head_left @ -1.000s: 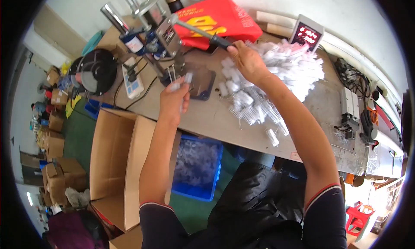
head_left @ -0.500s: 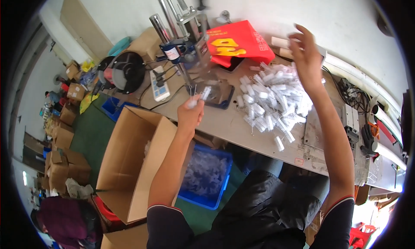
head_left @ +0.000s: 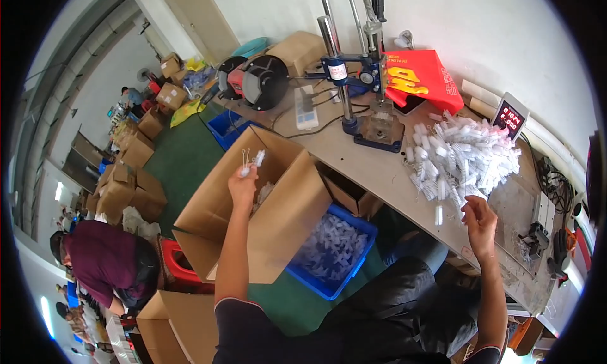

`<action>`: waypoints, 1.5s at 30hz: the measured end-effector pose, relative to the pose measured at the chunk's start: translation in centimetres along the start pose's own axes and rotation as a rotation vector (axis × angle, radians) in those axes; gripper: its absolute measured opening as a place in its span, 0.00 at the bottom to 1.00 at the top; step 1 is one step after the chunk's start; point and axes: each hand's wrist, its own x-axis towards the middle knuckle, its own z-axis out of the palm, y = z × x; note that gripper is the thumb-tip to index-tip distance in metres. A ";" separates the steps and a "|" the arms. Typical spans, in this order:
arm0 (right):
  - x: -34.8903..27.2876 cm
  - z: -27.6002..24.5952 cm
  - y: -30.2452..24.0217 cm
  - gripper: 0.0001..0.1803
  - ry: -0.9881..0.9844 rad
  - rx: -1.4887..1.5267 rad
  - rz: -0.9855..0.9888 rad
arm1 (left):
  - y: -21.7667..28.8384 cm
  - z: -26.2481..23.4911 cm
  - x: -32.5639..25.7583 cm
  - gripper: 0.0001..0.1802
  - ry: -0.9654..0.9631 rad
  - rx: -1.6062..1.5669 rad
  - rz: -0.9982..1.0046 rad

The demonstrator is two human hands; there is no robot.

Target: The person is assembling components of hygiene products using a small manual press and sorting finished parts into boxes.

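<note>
My left hand (head_left: pixel 243 186) is closed around a few small white wire brushes (head_left: pixel 259 158), whose thin wire ends stick up above the fingers. It is over the open cardboard box (head_left: pixel 218 190), which has pale pieces inside. My right hand (head_left: pixel 480 224) is at the near edge of a heap of white brushes (head_left: pixel 465 152) on the workbench. Its fingers are bent and a little apart, and nothing shows between them. One loose brush (head_left: pixel 439 215) lies just left of it.
Behind the heap are a hand-lever press (head_left: pixel 379 133), a red bag (head_left: pixel 423 79) and a small display (head_left: pixel 509 116). A blue bin (head_left: pixel 335 291) of white pieces stands below the bench. Left of me a person in a purple shirt (head_left: pixel 104 256) bends beside a red stool (head_left: pixel 176 258).
My left hand has moved from in front of the press to over the cardboard box with the brushes. My right hand has come down from above the heap to its near edge. The view has shifted left.
</note>
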 end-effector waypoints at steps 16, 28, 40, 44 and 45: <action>-2.5 6.2 -6.3 0.13 -0.144 0.195 0.024 | 7.2 7.2 -11.8 0.09 -0.813 -0.406 -0.206; -8.7 0.3 -2.5 0.05 0.016 -0.390 -0.107 | 11.8 23.9 -28.6 0.07 -1.678 -0.023 0.068; -15.2 -7.9 -2.8 0.10 0.021 -0.387 0.139 | 15.3 30.7 -36.5 0.08 -1.785 -0.005 0.487; -16.0 -11.0 -2.7 0.09 0.055 -0.330 0.186 | 16.2 33.1 -38.6 0.11 -1.775 -0.103 0.159; -16.2 -11.6 -2.1 0.09 0.072 -0.327 0.193 | 16.4 33.9 -38.9 0.11 -1.791 -0.094 0.166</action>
